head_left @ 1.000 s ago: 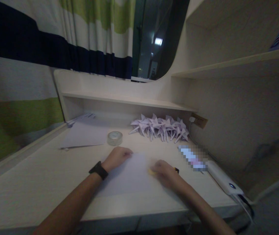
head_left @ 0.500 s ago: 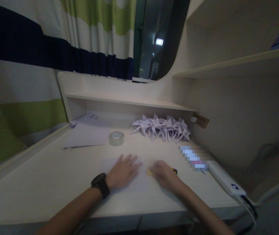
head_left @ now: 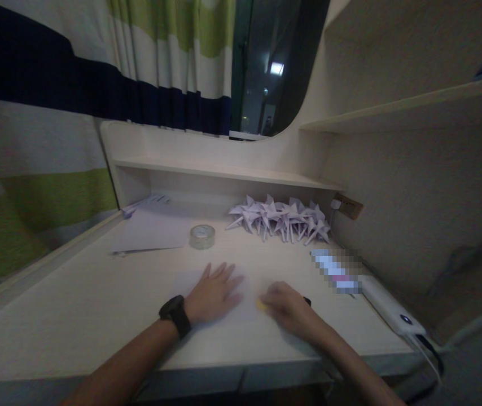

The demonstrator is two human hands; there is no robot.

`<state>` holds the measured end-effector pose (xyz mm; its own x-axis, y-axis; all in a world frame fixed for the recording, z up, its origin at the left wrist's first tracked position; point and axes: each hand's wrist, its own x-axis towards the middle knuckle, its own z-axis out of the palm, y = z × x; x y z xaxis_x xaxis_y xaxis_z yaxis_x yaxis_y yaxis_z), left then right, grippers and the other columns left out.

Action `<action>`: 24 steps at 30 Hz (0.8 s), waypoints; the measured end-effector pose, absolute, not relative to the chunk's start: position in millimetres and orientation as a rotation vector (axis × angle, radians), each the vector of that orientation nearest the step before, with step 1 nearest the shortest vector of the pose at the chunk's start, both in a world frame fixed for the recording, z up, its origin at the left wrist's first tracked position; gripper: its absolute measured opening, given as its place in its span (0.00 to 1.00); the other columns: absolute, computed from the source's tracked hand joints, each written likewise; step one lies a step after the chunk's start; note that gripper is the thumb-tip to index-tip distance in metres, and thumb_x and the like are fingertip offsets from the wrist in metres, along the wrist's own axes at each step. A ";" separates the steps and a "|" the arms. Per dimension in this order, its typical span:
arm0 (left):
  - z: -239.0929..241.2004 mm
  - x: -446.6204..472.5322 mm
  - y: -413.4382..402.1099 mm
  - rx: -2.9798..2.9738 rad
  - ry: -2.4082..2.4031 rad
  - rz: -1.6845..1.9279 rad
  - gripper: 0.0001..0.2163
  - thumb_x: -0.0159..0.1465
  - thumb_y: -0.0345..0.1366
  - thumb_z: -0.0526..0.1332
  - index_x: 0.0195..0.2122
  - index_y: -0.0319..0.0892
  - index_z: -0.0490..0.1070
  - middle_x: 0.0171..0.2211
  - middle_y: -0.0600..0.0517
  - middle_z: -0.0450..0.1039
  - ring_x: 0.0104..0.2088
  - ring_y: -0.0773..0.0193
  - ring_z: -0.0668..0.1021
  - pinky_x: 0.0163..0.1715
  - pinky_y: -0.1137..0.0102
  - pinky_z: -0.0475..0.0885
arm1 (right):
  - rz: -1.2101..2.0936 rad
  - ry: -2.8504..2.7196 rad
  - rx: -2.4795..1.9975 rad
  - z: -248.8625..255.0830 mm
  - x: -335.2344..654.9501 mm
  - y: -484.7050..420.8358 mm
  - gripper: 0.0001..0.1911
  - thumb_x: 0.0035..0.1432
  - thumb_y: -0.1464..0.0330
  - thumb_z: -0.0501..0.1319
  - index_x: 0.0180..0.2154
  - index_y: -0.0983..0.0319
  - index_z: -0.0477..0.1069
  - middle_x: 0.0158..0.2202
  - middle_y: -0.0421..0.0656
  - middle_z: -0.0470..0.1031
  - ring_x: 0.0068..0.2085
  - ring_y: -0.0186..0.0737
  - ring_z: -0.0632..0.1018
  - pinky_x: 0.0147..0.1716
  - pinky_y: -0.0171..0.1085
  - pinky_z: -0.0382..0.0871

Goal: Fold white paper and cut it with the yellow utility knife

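Observation:
My left hand [head_left: 214, 296], with a black watch at the wrist, lies flat with its fingers spread on a white sheet of paper [head_left: 247, 309]. The sheet barely stands out from the pale desk. Beside its right edge, my right hand [head_left: 286, 307] is closed around a yellow utility knife [head_left: 261, 304]. Only the knife's yellow front and its dark rear end show past my fingers; I cannot make out the blade.
A roll of clear tape [head_left: 202, 237] stands beyond my left hand. Stacked paper [head_left: 150, 228] lies at the back left. Several paper pinwheels [head_left: 279, 217] are heaped under the shelf. On the right are a blurred-out phone [head_left: 336, 273] and a white power strip [head_left: 391, 307].
My right hand has slid a little toward me with the knife, along the right side of the paper. My left hand stays pressed on the sheet.

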<state>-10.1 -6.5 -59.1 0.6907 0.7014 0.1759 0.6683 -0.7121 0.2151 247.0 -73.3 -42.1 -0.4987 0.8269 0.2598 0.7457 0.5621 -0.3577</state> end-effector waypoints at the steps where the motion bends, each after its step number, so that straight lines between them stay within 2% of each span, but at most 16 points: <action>1: -58.3 -10.0 -6.8 2.765 1.132 0.375 0.25 0.67 0.55 0.43 0.64 0.55 0.54 0.67 0.47 0.48 0.65 0.45 0.51 0.60 0.43 0.41 | 0.282 -2.403 -1.282 -42.9 247.6 -72.8 0.14 0.60 0.72 0.57 0.47 0.59 0.74 0.40 0.47 0.70 0.42 0.41 0.70 0.43 0.38 0.64; 7: -57.9 -9.4 -5.9 2.749 1.270 0.452 0.25 0.68 0.53 0.45 0.63 0.53 0.55 0.67 0.44 0.47 0.64 0.45 0.54 0.59 0.44 0.47 | 0.292 -2.400 -1.279 -41.5 246.4 -74.1 0.13 0.59 0.71 0.58 0.46 0.59 0.75 0.38 0.46 0.70 0.41 0.41 0.70 0.41 0.37 0.64; 13: -61.8 -9.5 -3.2 2.773 1.276 0.420 0.23 0.69 0.50 0.40 0.62 0.51 0.58 0.64 0.46 0.54 0.64 0.46 0.55 0.59 0.44 0.47 | 0.395 -2.438 -1.251 -27.7 244.8 -82.6 0.12 0.60 0.71 0.58 0.45 0.59 0.75 0.39 0.46 0.70 0.42 0.41 0.71 0.42 0.37 0.65; 24: -58.2 -10.2 -7.3 2.775 1.257 0.372 0.28 0.68 0.55 0.40 0.63 0.48 0.56 0.65 0.41 0.51 0.64 0.42 0.53 0.58 0.41 0.46 | 0.437 -2.431 -1.259 -24.0 245.2 -85.0 0.12 0.61 0.70 0.58 0.45 0.59 0.76 0.39 0.46 0.70 0.42 0.41 0.71 0.42 0.38 0.65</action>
<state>-10.2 -7.3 -58.2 0.6357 0.7484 0.1891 0.7307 -0.6624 0.1652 245.2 -85.0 -24.0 -0.5341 0.8265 0.1780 0.7128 0.5534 -0.4309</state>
